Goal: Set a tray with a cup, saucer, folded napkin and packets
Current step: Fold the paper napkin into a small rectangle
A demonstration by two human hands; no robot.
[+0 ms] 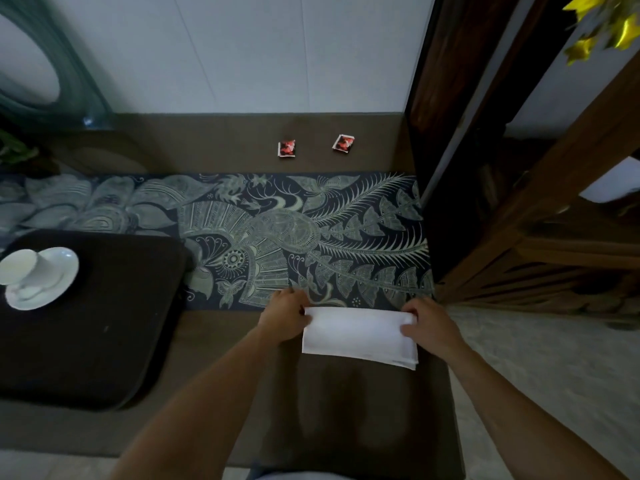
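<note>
Two hands at the near edge of a brown desk (145,431): left hand (285,315) holds the left end of a folded white napkin (360,336), fingers curled over its edge; right hand (427,325) holds the right end, thumb on top. Napkin lies flat, its far edge just beside a dark patterned runner (277,230) that crosses the desk from left to right.

Dark tray (104,323) at left, on the desk and overlapping the runner's near edge. White cup (19,266) stands on a white saucer (48,282) at the tray's far left; the cup's left side is cut by the frame edge.

Two red packets (286,148) (344,143), side by side but apart, on bare desk beyond the runner, near a pale wall (242,53).

Room dim. Wooden shelving (554,244) at right, contents too dark to make out. Curved glassy object upper left, partly cut off. Yellow leaves upper right, blurred. Pale floor (536,358) right of the desk.

Bare tray surface lies between saucer and napkin; bare desk lies nearer than the napkin.
</note>
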